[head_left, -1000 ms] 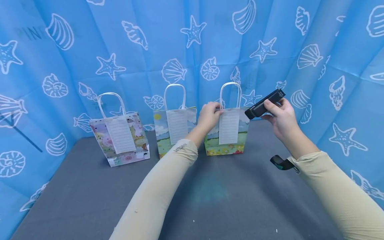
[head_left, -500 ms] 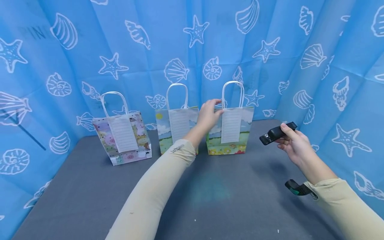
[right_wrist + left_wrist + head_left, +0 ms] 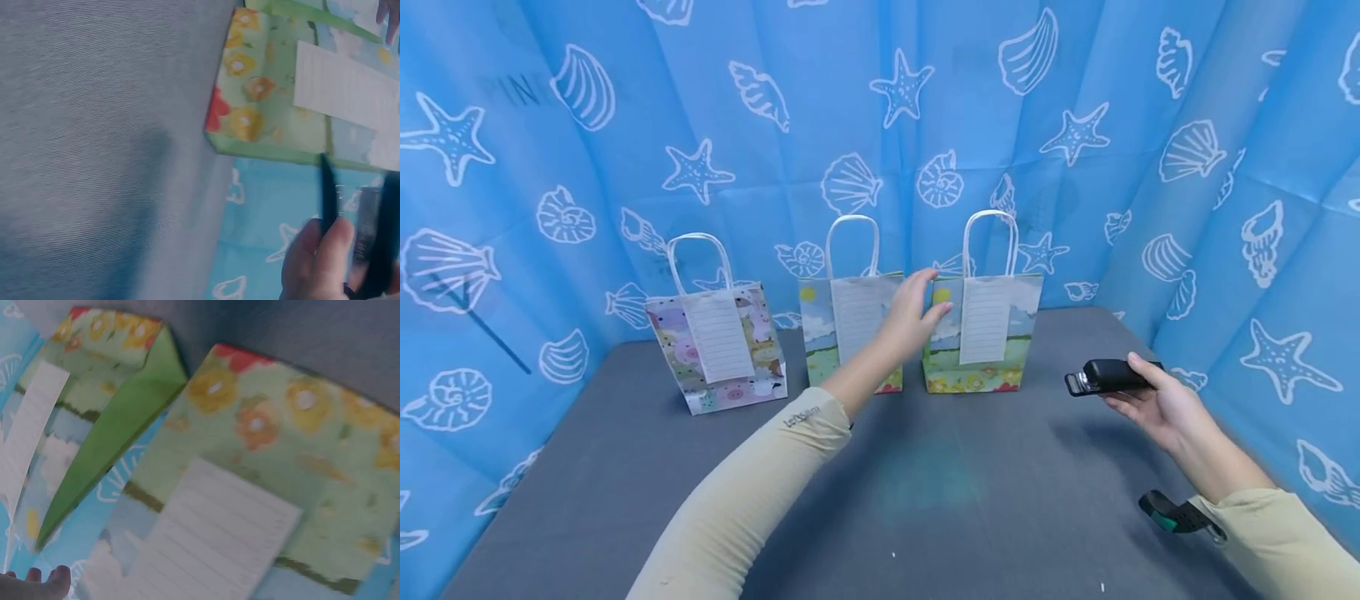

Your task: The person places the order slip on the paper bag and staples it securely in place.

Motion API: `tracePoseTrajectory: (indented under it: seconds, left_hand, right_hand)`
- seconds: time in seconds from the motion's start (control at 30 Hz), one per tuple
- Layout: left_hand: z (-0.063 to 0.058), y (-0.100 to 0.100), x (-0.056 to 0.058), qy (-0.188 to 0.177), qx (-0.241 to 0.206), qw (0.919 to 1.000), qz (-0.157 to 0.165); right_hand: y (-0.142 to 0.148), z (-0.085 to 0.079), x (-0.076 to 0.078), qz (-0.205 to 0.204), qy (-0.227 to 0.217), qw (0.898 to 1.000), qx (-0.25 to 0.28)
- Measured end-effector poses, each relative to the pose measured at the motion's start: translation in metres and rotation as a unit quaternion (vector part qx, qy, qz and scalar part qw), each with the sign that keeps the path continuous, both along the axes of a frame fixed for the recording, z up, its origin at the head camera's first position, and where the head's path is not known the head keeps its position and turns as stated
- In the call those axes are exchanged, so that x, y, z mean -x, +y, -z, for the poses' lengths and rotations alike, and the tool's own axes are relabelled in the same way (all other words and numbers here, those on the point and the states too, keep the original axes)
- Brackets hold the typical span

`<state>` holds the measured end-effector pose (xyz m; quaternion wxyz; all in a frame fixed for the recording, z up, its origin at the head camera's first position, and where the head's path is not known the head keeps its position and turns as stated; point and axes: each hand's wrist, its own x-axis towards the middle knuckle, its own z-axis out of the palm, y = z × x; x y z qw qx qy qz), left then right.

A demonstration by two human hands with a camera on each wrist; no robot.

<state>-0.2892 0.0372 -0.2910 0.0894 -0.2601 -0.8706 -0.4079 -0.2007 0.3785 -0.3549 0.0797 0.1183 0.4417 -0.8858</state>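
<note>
My left hand (image 3: 910,321) hovers before the middle paper bag (image 3: 820,337), fingers extended and holding nothing. Its fingertips come close to the upper left edge of the right paper bag (image 3: 1022,333); whether they touch is unclear. A lined paper sheet (image 3: 985,321) is on the front of that bag, hanging from its top edge. To the right, above the table, my right hand (image 3: 1165,408) grips a black stapler (image 3: 1116,375). In the right wrist view the stapler (image 3: 378,250) has its two arms spread apart. In the left wrist view, fingertips (image 3: 59,581) show at a corner.
A third paper bag (image 3: 767,333), patterned with animals, stands at the left with its own lined sheet (image 3: 722,337). All three have white handles. Beneath lies a grey tablecloth (image 3: 1037,492). A blue shell-print curtain (image 3: 970,75) hangs behind. A black strap (image 3: 1176,512) hangs at the right wrist.
My left hand has let go of the right bag's top edge and drawn slightly left. My right hand has carried the stapler down and to the right, away from the bag.
</note>
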Motion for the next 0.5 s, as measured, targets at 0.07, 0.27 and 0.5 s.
tracePoseTrajectory:
  seconds: [0.07, 0.27, 0.5]
  left_hand:
    - [0.004, -0.009, -0.006, -0.01, -0.007, 0.9999, 0.004]
    - [0.016, -0.036, -0.025, -0.035, -0.005, 0.9993, 0.015]
    - [0.029, -0.065, -0.051, -0.03, -0.024, 0.9986, 0.035]
  right_hand:
    - [0.002, 0.004, 0.0, 0.003, -0.019, 0.999, 0.04]
    - [0.006, 0.017, -0.002, 0.015, -0.064, 0.993, 0.095]
    - [0.01, 0.031, -0.005, 0.039, -0.107, 0.988, 0.107]
